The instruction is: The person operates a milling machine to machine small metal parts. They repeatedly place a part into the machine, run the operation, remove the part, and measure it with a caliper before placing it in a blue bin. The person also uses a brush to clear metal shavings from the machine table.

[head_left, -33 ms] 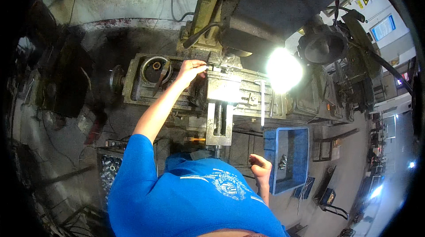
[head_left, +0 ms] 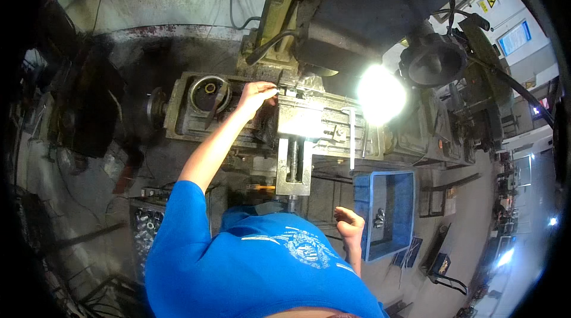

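Milling machine (head_left: 309, 122) fills the workshop bay as a worker's left hand (head_left: 256, 93) stretches to its table's far edge, fingers pinched on a small bright part (head_left: 272, 88) under the lamp (head_left: 380, 93). Right hand (head_left: 350, 224) hangs loosely open and empty, beside a blue crate (head_left: 386, 214).

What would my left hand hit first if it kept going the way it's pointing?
Probably the bright metal vise block on the machine table: the left hand points right with a thin metal piece at its fingertips. Depth is unclear.
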A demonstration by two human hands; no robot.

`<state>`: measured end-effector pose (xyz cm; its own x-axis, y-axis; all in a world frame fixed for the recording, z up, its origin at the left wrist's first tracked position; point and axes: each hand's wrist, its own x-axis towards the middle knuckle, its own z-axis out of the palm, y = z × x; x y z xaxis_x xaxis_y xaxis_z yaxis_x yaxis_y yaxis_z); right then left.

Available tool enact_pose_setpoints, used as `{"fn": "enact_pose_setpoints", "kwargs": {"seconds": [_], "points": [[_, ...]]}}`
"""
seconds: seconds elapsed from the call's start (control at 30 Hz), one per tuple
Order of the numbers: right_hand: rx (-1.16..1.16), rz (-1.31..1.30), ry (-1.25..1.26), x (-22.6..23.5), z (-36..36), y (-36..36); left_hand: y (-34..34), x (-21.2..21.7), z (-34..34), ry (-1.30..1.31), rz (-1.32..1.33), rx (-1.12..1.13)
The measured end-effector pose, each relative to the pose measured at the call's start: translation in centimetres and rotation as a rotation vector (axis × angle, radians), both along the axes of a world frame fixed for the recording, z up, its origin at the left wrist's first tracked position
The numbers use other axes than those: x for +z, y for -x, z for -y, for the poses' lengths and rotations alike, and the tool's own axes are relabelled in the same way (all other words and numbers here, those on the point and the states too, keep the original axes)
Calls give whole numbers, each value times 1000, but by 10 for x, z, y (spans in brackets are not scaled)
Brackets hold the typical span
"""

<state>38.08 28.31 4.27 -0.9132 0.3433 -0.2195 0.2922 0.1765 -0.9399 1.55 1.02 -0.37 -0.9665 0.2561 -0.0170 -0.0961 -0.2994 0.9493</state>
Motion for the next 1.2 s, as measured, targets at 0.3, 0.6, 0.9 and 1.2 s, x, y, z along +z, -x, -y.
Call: {"fn": "enact_pose_setpoints", "kwargs": {"seconds": [0.3,0.6,0.9,1.2], "points": [[25,-13,-117,-3,-1,-6,-9,-7,-13,-79,16,159],[54,51,-208,-11,-3,-22,-9,-2,-3,-120,114,64],[72,21,-289,1,0,-18,-7,-19,-5,-184,159,65],[136,54,-410,-17,-9,-28,2,0,1,102,-7,-3]]}}
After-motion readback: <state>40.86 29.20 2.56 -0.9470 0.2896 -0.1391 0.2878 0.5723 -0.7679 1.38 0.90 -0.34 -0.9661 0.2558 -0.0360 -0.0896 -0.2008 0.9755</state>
